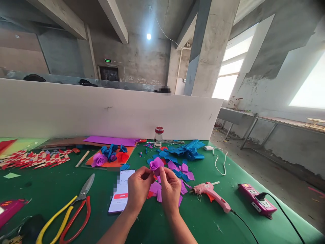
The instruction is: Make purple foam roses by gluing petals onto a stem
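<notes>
Between my two hands is a purple paper rose [155, 164], held up above the table with its spiral centre showing. My left hand [139, 187] pinches its left side with thumb and fingertips. On the other side, my right hand [170, 189] grips the lower right petals, fingers curled. Loose purple paper petals [187, 172] lie beneath and beyond the hands, mixed with crumpled blue paper pieces [188, 150]. A pink hot glue gun [212, 196] rests to the right of my right hand. Left of my left hand lies a phone [121, 196] with a lit screen.
Scissors [78, 206] with red and yellow handles lie at left. Finished paper flowers [109, 156] sit on an orange sheet. A red-lidded jar [158, 137] stands before a white partition [106, 112]. A purple power strip [257, 200] and white cable [224, 162] are at right.
</notes>
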A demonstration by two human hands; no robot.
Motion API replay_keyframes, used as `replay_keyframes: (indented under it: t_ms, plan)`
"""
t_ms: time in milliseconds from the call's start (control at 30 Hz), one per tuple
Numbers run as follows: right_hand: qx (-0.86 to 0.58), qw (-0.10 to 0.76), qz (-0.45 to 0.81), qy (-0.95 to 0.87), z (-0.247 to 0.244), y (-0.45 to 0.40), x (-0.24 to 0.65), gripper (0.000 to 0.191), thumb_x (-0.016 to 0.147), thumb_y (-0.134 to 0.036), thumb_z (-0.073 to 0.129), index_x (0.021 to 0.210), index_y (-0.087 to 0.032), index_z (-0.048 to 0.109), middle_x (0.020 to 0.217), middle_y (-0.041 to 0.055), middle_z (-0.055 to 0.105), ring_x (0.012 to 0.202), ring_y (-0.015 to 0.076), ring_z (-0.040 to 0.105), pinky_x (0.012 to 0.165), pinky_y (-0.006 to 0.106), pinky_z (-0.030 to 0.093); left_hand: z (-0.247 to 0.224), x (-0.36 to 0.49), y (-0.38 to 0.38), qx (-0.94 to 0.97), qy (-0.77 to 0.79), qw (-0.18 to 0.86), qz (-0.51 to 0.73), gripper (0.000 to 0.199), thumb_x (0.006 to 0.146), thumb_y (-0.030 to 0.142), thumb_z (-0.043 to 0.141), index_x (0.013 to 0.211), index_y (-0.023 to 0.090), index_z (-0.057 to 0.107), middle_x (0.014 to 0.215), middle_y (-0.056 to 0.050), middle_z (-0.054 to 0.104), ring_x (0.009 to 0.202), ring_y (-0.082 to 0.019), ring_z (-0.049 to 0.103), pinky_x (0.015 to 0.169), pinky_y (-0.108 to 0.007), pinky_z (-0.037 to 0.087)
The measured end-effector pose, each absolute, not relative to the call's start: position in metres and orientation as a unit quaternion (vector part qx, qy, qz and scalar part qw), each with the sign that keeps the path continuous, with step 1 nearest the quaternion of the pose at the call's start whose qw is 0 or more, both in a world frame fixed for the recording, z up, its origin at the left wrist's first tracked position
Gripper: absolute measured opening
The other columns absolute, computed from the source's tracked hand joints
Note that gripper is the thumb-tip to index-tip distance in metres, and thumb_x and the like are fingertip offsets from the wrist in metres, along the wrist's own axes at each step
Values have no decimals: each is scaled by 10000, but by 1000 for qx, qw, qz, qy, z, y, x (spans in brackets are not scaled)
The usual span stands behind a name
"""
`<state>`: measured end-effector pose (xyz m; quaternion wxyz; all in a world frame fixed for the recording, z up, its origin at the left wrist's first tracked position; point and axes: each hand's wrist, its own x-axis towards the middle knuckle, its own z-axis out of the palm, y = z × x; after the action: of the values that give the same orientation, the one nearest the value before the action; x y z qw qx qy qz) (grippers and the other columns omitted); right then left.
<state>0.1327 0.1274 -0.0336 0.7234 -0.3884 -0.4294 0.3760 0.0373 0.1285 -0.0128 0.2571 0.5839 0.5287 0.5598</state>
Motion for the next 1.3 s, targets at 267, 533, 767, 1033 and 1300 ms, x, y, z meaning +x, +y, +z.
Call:
replay_keyframes:
  t_ms: [267,533,767,1033,1300]
  plan:
    - [-374,734,404,-397,-35,127,129,293,799,-436,640,768,-152,704,685,32,660,632,153,545,593,248,437,-15,37,127,589,523,226,573,171,754,332,618,631,215,643,562,9,657,525,-154,597,508,-221,447]
    - [-364,735,434,-373,-37,127,127,267,787,-422,658,800,-157,691,736,33,656,679,154,549,635,252,441,-14,38,128,579,521,244,577,141,752,282,608,629,216,631,561,10,648,528,-157,595,513,-224,449]
    - [-356,732,439,-382,-36,126,127,247,777,-400,674,812,-156,663,739,33,649,683,157,564,643,256,454,-13,38,127,581,534,225,571,142,742,283,615,619,214,624,570,10,647,534,-153,579,500,-217,434]
    - [-381,722,404,-413,-38,127,128,286,784,-425,663,852,-147,676,790,66,679,727,183,594,667,278,475,-13,38,128,587,530,224,570,159,749,287,598,613,208,623,562,5,649,529,-153,576,503,-223,440]
    - [-368,738,432,-364,-36,132,133,251,747,-403,680,783,-155,661,706,29,640,619,136,535,572,236,439,-16,37,132,581,502,272,579,158,754,338,636,664,209,638,533,12,643,484,-156,603,484,-232,470]
